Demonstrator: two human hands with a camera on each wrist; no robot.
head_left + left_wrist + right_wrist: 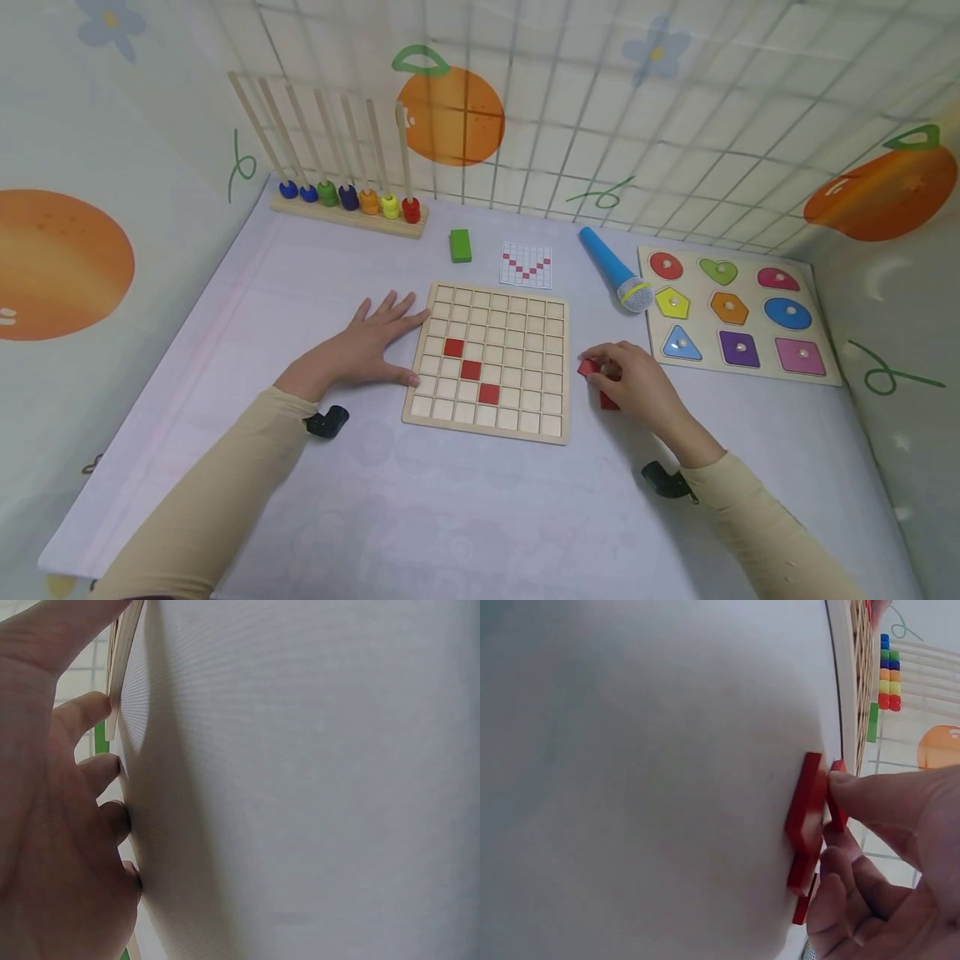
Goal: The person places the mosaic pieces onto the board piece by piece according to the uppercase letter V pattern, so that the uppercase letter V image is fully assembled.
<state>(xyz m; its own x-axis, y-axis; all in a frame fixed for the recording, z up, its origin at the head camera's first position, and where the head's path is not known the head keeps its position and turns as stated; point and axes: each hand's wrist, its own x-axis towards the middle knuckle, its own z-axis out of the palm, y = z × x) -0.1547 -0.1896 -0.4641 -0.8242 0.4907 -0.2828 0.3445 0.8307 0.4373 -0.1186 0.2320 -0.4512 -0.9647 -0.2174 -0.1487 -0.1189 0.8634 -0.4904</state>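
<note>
A wooden grid board (pixel 489 363) lies in the middle of the table, with three red tiles (pixel 470 370) set in a diagonal on it. My left hand (pixel 372 343) lies flat with straight fingers on the table, touching the board's left edge (pixel 120 667). Right of the board, my right hand (pixel 628 379) pinches a red tile (pixel 587 367) from a small pile of red tiles (pixel 807 817) on the table. In the right wrist view the thumb and fingers (pixel 870 796) hold the tile (pixel 837 796) just above the pile.
A pattern card (pixel 526 265), a green block (pixel 461 245) and a blue toy microphone (pixel 615 269) lie behind the board. A peg rack with coloured beads (pixel 349 200) stands at the back left. A shape puzzle (pixel 733 314) lies at the right. Walls enclose the table.
</note>
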